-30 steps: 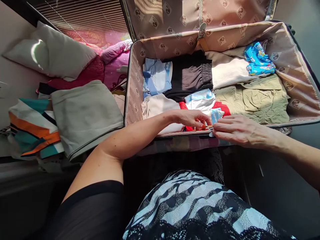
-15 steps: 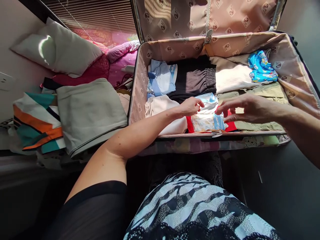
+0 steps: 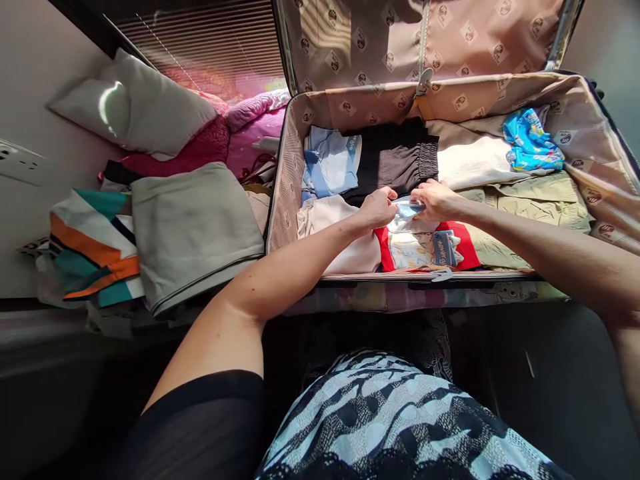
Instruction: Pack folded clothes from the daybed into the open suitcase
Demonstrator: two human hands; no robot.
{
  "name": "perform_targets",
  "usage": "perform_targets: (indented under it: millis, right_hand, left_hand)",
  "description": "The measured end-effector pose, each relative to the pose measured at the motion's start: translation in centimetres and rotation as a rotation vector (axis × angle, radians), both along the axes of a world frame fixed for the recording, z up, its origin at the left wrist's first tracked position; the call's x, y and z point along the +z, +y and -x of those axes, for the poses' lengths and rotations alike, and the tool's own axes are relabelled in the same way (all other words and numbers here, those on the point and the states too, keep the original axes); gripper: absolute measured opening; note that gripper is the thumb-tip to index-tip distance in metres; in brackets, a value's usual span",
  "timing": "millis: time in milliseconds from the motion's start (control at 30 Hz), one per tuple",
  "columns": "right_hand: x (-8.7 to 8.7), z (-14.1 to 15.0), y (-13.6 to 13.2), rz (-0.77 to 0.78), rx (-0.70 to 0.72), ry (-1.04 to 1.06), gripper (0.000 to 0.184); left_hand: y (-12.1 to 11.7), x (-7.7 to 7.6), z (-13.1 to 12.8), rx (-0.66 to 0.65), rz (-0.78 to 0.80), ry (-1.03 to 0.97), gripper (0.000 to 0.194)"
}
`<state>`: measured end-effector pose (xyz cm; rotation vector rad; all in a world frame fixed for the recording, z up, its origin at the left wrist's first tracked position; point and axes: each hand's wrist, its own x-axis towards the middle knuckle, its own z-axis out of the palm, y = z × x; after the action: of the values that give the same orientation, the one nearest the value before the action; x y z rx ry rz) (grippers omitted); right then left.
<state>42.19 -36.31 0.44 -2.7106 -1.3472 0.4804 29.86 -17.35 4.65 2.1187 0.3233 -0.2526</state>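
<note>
My left hand (image 3: 379, 207) and my right hand (image 3: 434, 199) meet over the front middle of an open suitcase (image 3: 277, 200). Between them lies a small light blue and white folded garment (image 3: 409, 211). The fingers of both hands are closed at its two sides, left and right. Just in front of it is a white patterned folded garment (image 3: 410, 251) with a blue-grey lettered band, resting on red cloth (image 3: 465, 243). Beside my left hand is a pale pink folded garment (image 3: 333, 227). Black trousers (image 3: 395, 160) with a gathered waistband lie behind both hands.
Olive clothing (image 3: 545, 207), a cream garment (image 3: 475, 160), a bright blue printed piece (image 3: 533, 141) and light blue clothing (image 3: 327, 160) fill the suitcase. To its left are a grey folded cloth (image 3: 197, 230), a striped garment (image 3: 95, 247) and a pillow (image 3: 143, 103).
My right hand has moved back and left from above the patterned garment to the light blue and white one. My left hand's fingers have closed on its left side. The view has shifted slightly.
</note>
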Motion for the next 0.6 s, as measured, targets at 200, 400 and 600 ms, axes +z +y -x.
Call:
perform_targets:
  millis: [200, 400, 600]
  right_hand:
    - [2.8, -1.1, -1.2, -0.027, 0.060, 0.182, 0.037]
    - [5.5, -0.2, -2.8, 0.018, 0.138, 0.562, 0.050]
    - [5.9, 0.2, -2.9, -0.065, 0.115, 0.622, 0.045]
  left_hand:
    - [0.5, -0.5, -0.2, -0.012, -0.006, -0.054, 0.039]
    - [0.8, -2.1, -0.3, -0.035, 0.033, -0.109, 0.056]
    - [0.8, -2.9, 0.1, -0.241, 0.217, -0.039, 0.083]
